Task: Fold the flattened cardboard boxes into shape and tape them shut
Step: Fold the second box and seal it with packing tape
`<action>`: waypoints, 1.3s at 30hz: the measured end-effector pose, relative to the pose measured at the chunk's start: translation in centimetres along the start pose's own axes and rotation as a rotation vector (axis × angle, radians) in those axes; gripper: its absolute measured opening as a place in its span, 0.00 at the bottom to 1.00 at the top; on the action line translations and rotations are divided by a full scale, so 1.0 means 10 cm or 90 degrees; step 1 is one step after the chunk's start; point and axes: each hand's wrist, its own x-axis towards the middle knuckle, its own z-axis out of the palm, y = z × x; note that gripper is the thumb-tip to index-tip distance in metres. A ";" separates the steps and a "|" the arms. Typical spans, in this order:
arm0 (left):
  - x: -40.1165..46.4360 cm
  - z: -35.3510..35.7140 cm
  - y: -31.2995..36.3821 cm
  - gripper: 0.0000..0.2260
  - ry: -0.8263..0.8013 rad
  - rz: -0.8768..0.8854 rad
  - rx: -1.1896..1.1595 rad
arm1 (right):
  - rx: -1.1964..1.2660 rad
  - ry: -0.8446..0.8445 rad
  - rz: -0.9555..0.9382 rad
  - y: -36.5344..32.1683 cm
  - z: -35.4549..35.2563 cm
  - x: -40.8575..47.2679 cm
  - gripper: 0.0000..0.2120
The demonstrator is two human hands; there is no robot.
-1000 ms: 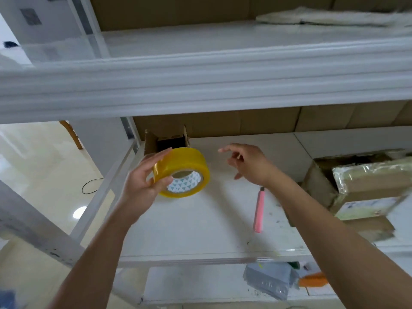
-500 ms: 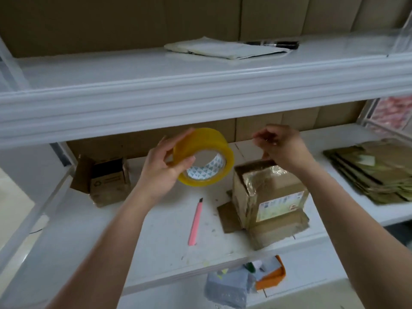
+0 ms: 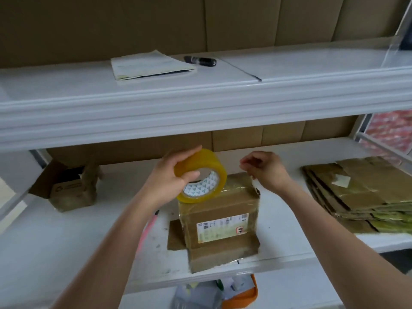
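Gripping tape roll [image 3: 201, 176] in left hand [image 3: 170, 175]; right hand [image 3: 264, 169] fingertips pinched above box [image 3: 219, 210], content unclear.

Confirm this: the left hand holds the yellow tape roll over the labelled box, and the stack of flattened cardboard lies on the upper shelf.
Wrong on the shelf. The head view shows the flattened cardboard stack on the lower shelf, right of the labelled box. The left hand does hold the tape roll over it.

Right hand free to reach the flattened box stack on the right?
Probably yes: the right hand pinches at most a tape end, and the shelf between it and the flattened box stack looks bare.
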 end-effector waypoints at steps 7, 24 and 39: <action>-0.17 0.17 -0.13 0.40 0.065 -0.127 -0.095 | 0.144 -0.052 0.088 0.30 -0.04 0.01 0.08; -0.19 0.10 -0.51 0.30 -0.078 -0.193 -0.075 | 0.108 -0.035 0.152 0.41 -0.01 -0.11 0.05; -0.09 0.40 -0.33 0.27 -0.067 -0.169 -0.137 | 0.189 -0.007 0.186 0.38 -0.02 -0.14 0.10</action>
